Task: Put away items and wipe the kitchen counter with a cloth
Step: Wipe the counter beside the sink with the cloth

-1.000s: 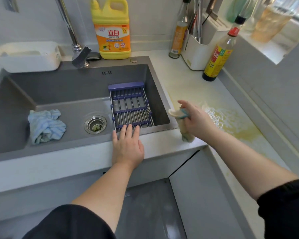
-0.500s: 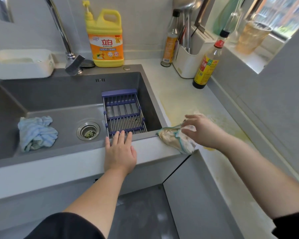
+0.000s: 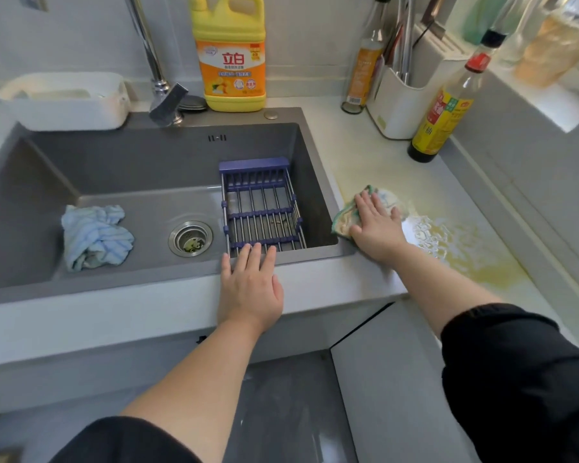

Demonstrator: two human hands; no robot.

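Cloth [image 3: 348, 218], a crumpled cream rag with green edging, sits on the white counter [image 3: 365, 155] just right of the sink [image 3: 147, 168] rim, pinned flat under the right hand [image 3: 376, 225], fingers straight. Beside it there's a glossy yellowish wet smear [image 3: 462, 245]. Left hand [image 3: 249, 285] lies flat and relaxed on the sink's front ledge, fingertips touching the blue wire rack [image 3: 263, 208]. A scrunched blue striped towel [image 3: 94, 237] lies in the grey basin.

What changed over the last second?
The right hand, earlier gripping the wiping cloth bunched at the counter edge, laid it down and now presses it flat beside the spill. The left hand stayed on the sink rim; the blue cloth stayed put.
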